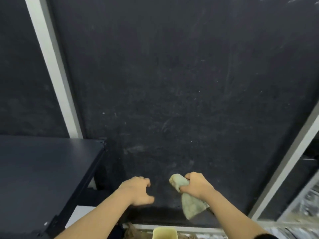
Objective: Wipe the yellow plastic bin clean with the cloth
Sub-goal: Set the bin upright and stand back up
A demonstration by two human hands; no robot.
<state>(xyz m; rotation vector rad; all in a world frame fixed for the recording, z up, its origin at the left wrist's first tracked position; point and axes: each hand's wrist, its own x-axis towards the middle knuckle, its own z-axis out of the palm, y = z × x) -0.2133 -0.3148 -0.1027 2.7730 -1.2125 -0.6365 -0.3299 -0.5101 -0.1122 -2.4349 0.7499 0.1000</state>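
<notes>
Fingers of right hand (196,186) clench pale green cloth (189,202), tail hanging below fist; left hand (138,190) loosely spread, holding nothing. Both before dark wall (172,83). Black shelf (43,169) left. Yellow plastic bin (164,233) at bottom edge, below hands, only rim showing.

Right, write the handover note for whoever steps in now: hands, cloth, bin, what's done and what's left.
Left hand: holds nothing, fingers loosely curled, raised in front of the dark wall.
Right hand: grips the pale green cloth, bunched, one end sticking out above the fist and the rest hanging below it.
Yellow bin: only its top edge shows at the bottom of the view, below both hands; neither the hands nor the cloth touch it.
Done: cloth is in hand. Whether any of the bin is already wiped cannot be told.
Left: bring the cloth down to the bin and wipe it.
</notes>
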